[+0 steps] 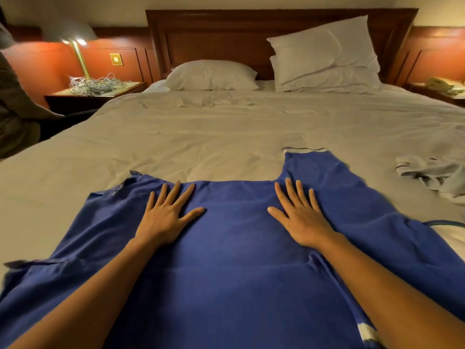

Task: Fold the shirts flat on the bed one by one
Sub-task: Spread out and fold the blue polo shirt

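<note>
A blue shirt (234, 248) lies spread out on the near part of the bed (201, 137), one sleeve with a white cuff reaching away at the right. My left hand (166, 217) lies flat on it, fingers straight and spread, left of centre. My right hand (300, 217) presses flat on the shirt right of centre, fingers spread too. A crumpled white garment (432, 175) sits on the sheet at the right edge.
Three white pillows (324, 56) lean at the wooden headboard. A nightstand at the left holds a lamp and a tangle of cables (95, 85). A person's sleeve (15, 102) shows at the far left. A phone (442, 85) sits on the right nightstand.
</note>
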The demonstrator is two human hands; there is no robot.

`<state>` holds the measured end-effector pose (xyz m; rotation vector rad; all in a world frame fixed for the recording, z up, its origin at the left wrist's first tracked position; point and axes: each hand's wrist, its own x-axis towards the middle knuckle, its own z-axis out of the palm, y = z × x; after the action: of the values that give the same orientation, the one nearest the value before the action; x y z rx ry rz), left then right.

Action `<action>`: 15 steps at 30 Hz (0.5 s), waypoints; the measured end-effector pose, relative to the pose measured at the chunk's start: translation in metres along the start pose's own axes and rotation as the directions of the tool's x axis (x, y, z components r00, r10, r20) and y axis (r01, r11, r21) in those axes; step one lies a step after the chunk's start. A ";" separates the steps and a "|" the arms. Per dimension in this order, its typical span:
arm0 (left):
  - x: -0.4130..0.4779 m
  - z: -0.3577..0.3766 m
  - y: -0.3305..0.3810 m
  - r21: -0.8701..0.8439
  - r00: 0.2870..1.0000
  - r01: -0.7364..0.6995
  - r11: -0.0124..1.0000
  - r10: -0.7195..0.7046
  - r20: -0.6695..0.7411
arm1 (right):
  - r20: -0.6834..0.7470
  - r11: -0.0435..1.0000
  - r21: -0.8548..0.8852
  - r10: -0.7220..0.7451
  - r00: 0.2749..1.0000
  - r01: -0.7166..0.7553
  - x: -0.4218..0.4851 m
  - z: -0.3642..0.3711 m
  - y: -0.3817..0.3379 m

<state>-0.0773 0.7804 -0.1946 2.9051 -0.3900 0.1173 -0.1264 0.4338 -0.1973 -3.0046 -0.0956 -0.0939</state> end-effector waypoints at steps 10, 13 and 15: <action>0.062 -0.018 -0.027 -0.069 0.917 -0.311 0.948 0.280 -0.283 | -0.145 0.945 -0.119 -0.321 0.936 0.306 0.080 -0.036 0.046; 0.063 -0.035 -0.039 -0.030 0.932 -0.295 0.955 0.281 -0.230 | -0.091 0.892 -0.359 -0.325 0.941 0.273 0.087 -0.065 0.072; 0.060 -0.049 -0.045 0.011 0.918 -0.331 0.944 0.325 -0.227 | -0.072 0.869 -0.428 -0.309 0.948 0.250 0.086 -0.087 0.087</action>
<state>-0.0099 0.8179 -0.1487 2.7311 -0.8254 0.4855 -0.0402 0.3405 -0.1170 -3.3685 -0.5696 -0.4021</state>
